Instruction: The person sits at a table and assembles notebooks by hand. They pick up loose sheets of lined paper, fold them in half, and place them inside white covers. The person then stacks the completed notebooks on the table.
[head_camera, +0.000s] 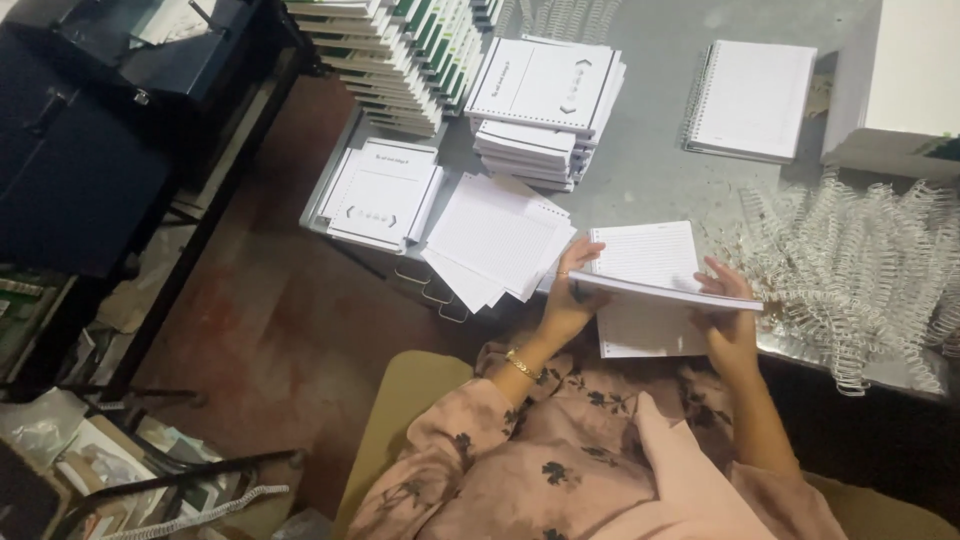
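Fingers (578, 262) of the left hand (566, 300) are curled round the left edge of a lined page block (650, 268), and the right hand (728, 318) pinches its right end, thumb on top, so both are clamped on it. The block hangs tilted just above the desk's (660, 150) near edge, over another loose lined sheet (640, 335). Right beside it sits a tangle of wire binding coils (860, 270), crowding that side. To the left is a fanned pile of loose pages (495, 240), with printed cover stacks (545, 100) behind and a bound notebook (752, 98) toward the far edge.
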